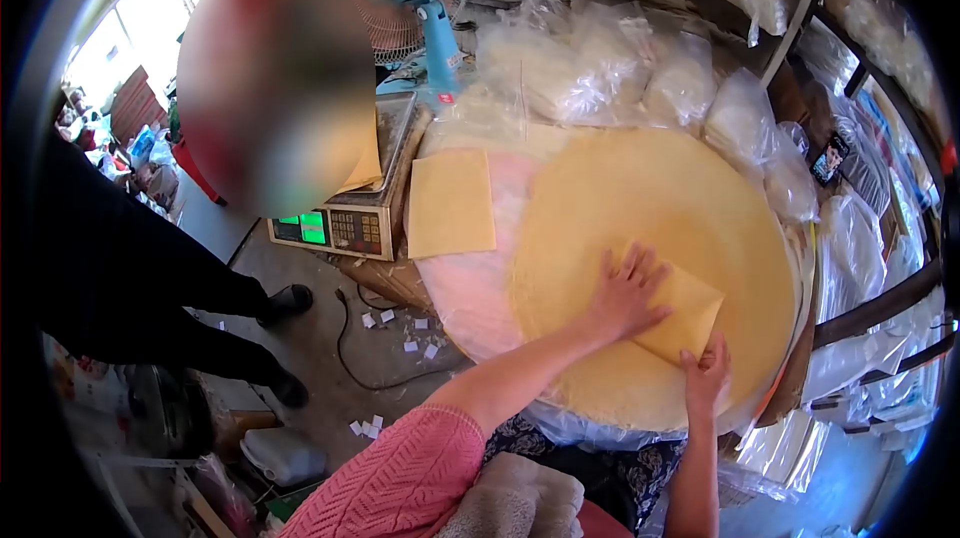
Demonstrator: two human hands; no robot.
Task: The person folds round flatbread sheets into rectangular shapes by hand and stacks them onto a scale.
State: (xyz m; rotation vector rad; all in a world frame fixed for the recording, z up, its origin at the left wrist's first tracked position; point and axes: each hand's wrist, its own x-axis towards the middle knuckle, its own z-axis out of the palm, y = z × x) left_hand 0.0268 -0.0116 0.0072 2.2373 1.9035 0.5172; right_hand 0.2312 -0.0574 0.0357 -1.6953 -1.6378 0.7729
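Pieces of flat yellow sheet are lying in three spots that I am counting from where I am standing. The first piece (690, 310) is resting on top of one large yellow round (715, 208), just in front of the seated worker, and both hands are touching it. The left hand (628, 295) is lying palm down with its fingers spread, its grip open, partly over the piece and partly over the round. The right hand (707, 370) is pinching the near corner, its grip closing thumb and fingertips on the edge. One pink knit sleeve (425, 453) is covering the upper left arm. The second piece (452, 204), a square, is lying on the pinkish surface (475, 308) to the left of the round. The third piece (364, 160) is showing only in part on one scale (340, 231), whose display is glowing green. One blue fan (436, 43) is standing beyond the scale, and several clear bags (610, 63) are crowding the far edge, too heaped for counting. One other person is standing at the left, wearing two dark shoes (288, 304), and at least seven small white bits (431, 351) are lying on the floor (310, 358).
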